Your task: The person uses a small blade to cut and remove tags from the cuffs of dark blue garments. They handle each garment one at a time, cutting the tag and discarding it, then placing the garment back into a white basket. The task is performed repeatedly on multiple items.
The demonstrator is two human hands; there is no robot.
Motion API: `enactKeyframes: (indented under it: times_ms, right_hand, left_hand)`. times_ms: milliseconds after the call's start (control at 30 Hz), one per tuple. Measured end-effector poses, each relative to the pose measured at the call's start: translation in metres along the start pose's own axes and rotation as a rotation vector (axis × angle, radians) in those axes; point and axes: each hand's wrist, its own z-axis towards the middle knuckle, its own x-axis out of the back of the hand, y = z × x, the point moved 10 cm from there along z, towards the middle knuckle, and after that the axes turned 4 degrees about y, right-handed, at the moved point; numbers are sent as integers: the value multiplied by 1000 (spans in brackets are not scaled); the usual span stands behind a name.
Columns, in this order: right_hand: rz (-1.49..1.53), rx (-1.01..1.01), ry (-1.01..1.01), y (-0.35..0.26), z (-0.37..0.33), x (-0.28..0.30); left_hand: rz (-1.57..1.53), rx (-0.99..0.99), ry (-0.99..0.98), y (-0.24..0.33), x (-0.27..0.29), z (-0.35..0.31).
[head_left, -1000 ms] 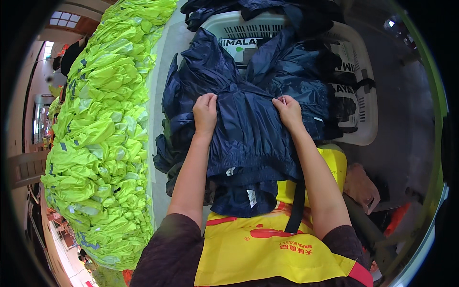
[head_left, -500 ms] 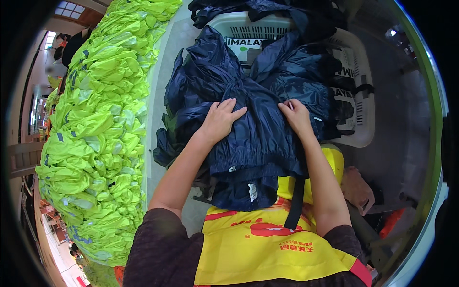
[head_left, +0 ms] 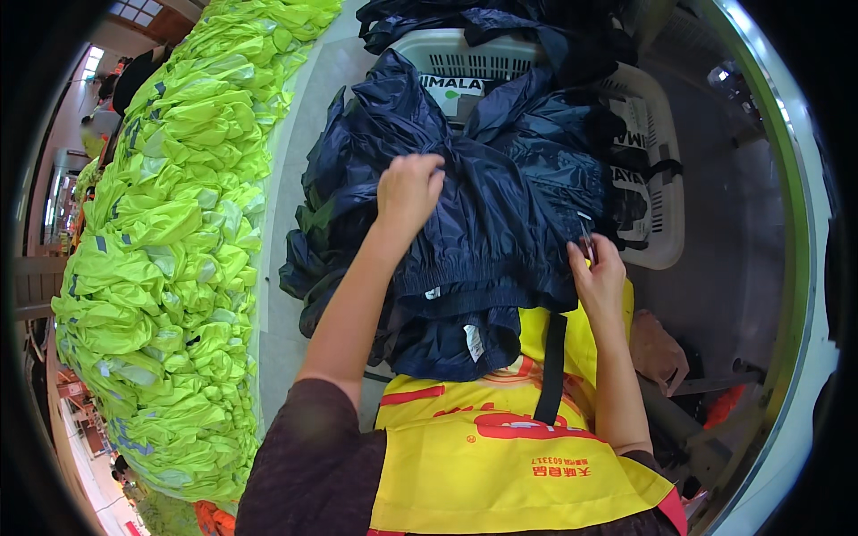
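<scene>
Dark navy, shiny trousers (head_left: pixel 487 219) with a gathered elastic waistband lie spread in front of me, the waistband toward my body and the legs running away from me. Over their upper left part, my left hand (head_left: pixel 408 192) is closed, its fingers curled together; whatever they pinch is hidden. Beside the right edge of the waistband, my right hand (head_left: pixel 599 275) grips small metal thread snips (head_left: pixel 587 239), their slim blades pointing away from me. Another navy waistband with a white label (head_left: pixel 474 342) hangs below at the near edge.
A heap of neon-yellow garments (head_left: pixel 170 268) runs along the left. Beyond the trousers stands a pale plastic basket (head_left: pixel 666 179) with navy clothing over its rim. I wear a yellow apron (head_left: pixel 500 482). A metal frame (head_left: pixel 786 179) curves along the right.
My left hand has gone from lying spread on the fabric to closed and slightly raised. The right hand has moved right and nearer to me, and the snips now show clearly.
</scene>
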Motion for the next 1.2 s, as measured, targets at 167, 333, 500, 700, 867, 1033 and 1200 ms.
enactKeyframes:
  times_ms: [167, 333, 500, 700, 867, 1033, 1200]
  right_hand:
    - [444, 15, -359, -76, 29, -62]
    - [975, -307, -701, -83, 63, -195]
    - [345, -100, -308, -18, 91, -223]
    - [371, -162, -402, -6, 92, -237]
    - [375, -186, -411, -5, 91, -232]
    - [391, -167, -376, -4, 92, -231]
    - [420, -158, -361, -12, 93, -219]
  left_hand:
    - [125, 82, -204, -43, -69, 34]
    - [13, 18, -144, -44, -85, 33]
    - [-264, 21, -28, -51, -72, 20]
    - [-135, -52, 4, -46, -69, 18]
    - [-20, -145, 4, -31, -70, 27]
    - [43, -327, 7, -14, -74, 33]
    - [-191, -123, 153, -40, -61, 28]
